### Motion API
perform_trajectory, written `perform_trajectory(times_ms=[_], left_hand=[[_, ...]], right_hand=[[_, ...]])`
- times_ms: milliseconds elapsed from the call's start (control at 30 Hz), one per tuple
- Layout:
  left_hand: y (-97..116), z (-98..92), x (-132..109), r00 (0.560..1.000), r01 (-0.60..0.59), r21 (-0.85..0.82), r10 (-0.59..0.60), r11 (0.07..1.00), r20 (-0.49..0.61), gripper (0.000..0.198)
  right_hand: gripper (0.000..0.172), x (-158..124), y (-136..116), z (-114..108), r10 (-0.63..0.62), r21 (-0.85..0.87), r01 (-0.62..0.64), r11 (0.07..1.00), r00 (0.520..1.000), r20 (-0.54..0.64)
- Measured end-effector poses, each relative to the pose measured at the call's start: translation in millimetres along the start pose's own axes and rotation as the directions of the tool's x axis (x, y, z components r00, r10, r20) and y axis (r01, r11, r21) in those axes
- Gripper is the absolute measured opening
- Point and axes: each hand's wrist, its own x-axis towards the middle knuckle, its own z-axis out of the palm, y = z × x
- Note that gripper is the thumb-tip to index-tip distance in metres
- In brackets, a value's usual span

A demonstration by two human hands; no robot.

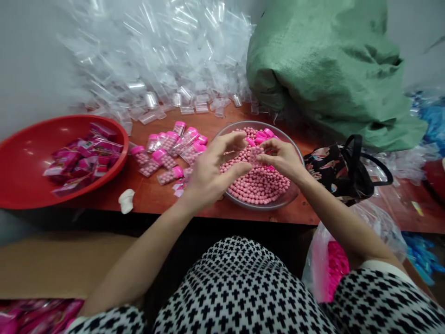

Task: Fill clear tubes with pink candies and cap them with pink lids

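A grey metal bowl on the table holds many pink beads and several bright pink caps. Over its middle, my right hand pinches a small clear jar filled with pink beads. The top of that jar is partly hidden by my fingers. At the bowl's left side my left hand is held with thumb and fingers apart, nothing between them, and slightly blurred. Several filled jars with pink caps lie in a loose group left of my left hand.
A red basin with pink packets stands at the left, a crumpled white scrap beside it. Clear empty jars are heaped behind. A green sack and a floral bag sit right; a plastic bag hangs below.
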Motion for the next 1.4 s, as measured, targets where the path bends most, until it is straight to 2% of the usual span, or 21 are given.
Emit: perform_trajectory(times_ms=[100, 167, 233, 300, 400, 533, 633, 733, 800, 967, 1067, 1133, 1200, 1300, 1400], left_hand=[[-26, 9.7, 15, 0.972, 0.203, -0.041, -0.196, 0.978, 0.133, 0.058], [-39, 18.0, 24, 0.919, 0.341, -0.139, -0.299, 0.930, 0.255, 0.054], [-44, 24.8, 29, 0.873, 0.431, -0.222, -0.341, 0.875, 0.349, 0.044], [-42, 28.7, 28, 0.853, 0.478, -0.287, -0.360, 0.830, 0.378, 0.042], [-38, 29.6, 25, 0.845, 0.512, -0.363, -0.382, 0.778, 0.373, 0.048], [-40, 27.6, 22, 0.827, 0.536, -0.345, -0.399, 0.770, 0.395, 0.048], [-40, 26.6, 22, 0.816, 0.540, -0.302, -0.400, 0.786, 0.416, 0.045], [-39, 26.9, 22, 0.831, 0.497, -0.244, -0.376, 0.833, 0.410, 0.044], [-39, 27.5, 22, 0.848, 0.459, -0.210, -0.355, 0.864, 0.394, 0.042], [-44, 28.3, 19, 0.877, 0.363, -0.125, -0.293, 0.924, 0.380, 0.036], [-46, 28.3, 17, 0.910, 0.315, -0.063, -0.282, 0.947, 0.303, 0.034], [-46, 28.2, 16, 0.926, 0.336, -0.120, -0.305, 0.934, 0.220, 0.037], [-45, 28.2, 17, 0.929, 0.365, -0.228, -0.337, 0.903, 0.153, 0.042], [-44, 28.4, 18, 0.930, 0.365, -0.349, -0.353, 0.863, 0.101, 0.044], [-45, 28.4, 19, 0.932, 0.360, -0.374, -0.347, 0.855, 0.104, 0.043]], right_hand=[[0.037, -12, -9, -2, 0.027, 0.153, -0.027, 0.988, 1.000, 0.005], [0.043, -17, -13, -2, 0.021, 0.189, -0.019, 0.982, 1.000, -0.004], [0.047, -21, -15, -3, 0.012, 0.208, -0.010, 0.978, 1.000, -0.008], [0.051, -22, -14, -5, -0.008, 0.242, 0.004, 0.970, 1.000, 0.017], [0.056, -22, -7, -12, -0.073, 0.257, 0.040, 0.965, 0.990, 0.117], [0.049, -23, -1, -23, -0.145, 0.154, 0.109, 0.982, 0.957, 0.250], [0.038, -24, -2, -28, -0.212, 0.067, 0.201, 0.977, 0.940, 0.266], [0.026, -25, -3, -29, -0.242, -0.034, 0.261, 0.965, 0.929, 0.279], [0.023, -25, -2, -27, -0.210, -0.021, 0.226, 0.974, 0.933, 0.292], [0.038, -28, 7, -22, -0.088, 0.173, 0.037, 0.984, 0.951, 0.298], [0.036, -33, 11, -31, -0.027, 0.212, -0.043, 0.976, 0.949, 0.313], [0.030, -37, 13, -42, 0.003, 0.110, -0.046, 0.993, 0.932, 0.362], [0.024, -37, 15, -54, 0.027, -0.133, 0.027, 0.991, 0.923, 0.385], [0.024, -31, 19, -65, 0.005, -0.480, 0.117, 0.869, 0.970, 0.244], [0.017, -18, 23, -60, -0.019, -0.606, 0.089, 0.790, 0.993, 0.120]])
